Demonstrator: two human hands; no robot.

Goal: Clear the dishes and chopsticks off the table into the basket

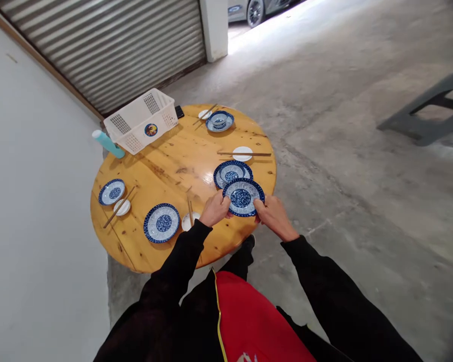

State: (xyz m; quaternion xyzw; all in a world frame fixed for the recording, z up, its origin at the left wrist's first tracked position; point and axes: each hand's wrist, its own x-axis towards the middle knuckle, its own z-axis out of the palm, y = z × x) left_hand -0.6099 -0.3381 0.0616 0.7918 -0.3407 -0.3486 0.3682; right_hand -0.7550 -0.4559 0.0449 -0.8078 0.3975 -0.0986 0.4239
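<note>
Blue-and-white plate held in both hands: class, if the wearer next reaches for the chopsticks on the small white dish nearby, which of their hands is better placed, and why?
Probably the left. The left hand grips the plate on the side where the chopsticks lie over the small white dish, just beside it. The right hand holds the opposite rim and would have to cross over the plate.

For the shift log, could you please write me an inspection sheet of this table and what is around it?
Surface: round wooden table, glossy.
Job's things: blue patterned plate held at the near edge, overlapping a second plate.
Clutter: white basket, teal bottle, three more blue plates, small white dishes, chopsticks.
Grippers: left hand and right hand grip the plate's rim from either side.
Cables: nothing seen.
Surroundings: concrete floor, roller shutter, grey chair, parked car.
</note>
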